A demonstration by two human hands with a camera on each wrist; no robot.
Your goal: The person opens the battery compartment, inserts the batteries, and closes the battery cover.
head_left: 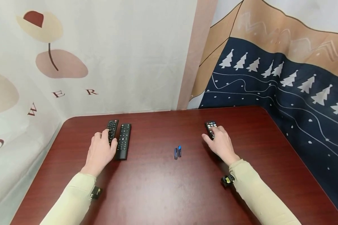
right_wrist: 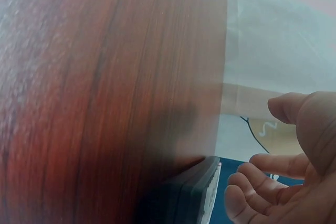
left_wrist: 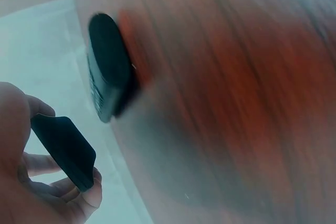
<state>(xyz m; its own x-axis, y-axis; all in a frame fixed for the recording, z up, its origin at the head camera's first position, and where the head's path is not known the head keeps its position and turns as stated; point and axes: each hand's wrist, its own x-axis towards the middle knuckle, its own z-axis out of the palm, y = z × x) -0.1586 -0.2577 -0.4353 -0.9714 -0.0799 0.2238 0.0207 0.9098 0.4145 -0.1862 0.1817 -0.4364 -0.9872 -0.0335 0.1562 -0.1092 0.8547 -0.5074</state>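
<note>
While the L hand [head_left: 100, 150] grips one black remote (outer L remote [head_left: 112, 128]), thumb on its R side and fingers round its L, the R hand [head_left: 221, 142] hangs loosely over the near end of another.

L side: gripped remote lies within the L hand, its far end sticking out beyond the fingertips, buttons up in head view. L wrist view has it seen end-on, set against pale cloth. Second remote [head_left: 124, 140] flat on table [head_left: 152, 187], just R of L hand, long axis pointing away from the person, slightly slanted; near the thumb (contact unclear).

R side: R remote [head_left: 210, 125], dark w/ pale buttons, on table beyond and partly under the R hand; fingers relaxed, slightly bent, not wrapped round it. R wrist view: remote just beside the fingertips; can't tell whether they touch.

Betw. the hands, approx. mid-table: two small cylinders, blue/dark, side by side – L cylinder [head_left: 176, 153], R cylinder [head_left: 179, 151] w/ brighter blue far end. Both well apart from either hand.

Backdrop: pale printed curtain [head_left: 135, 56] L, navy tree-print cloth [head_left: 250, 84] R.
</note>
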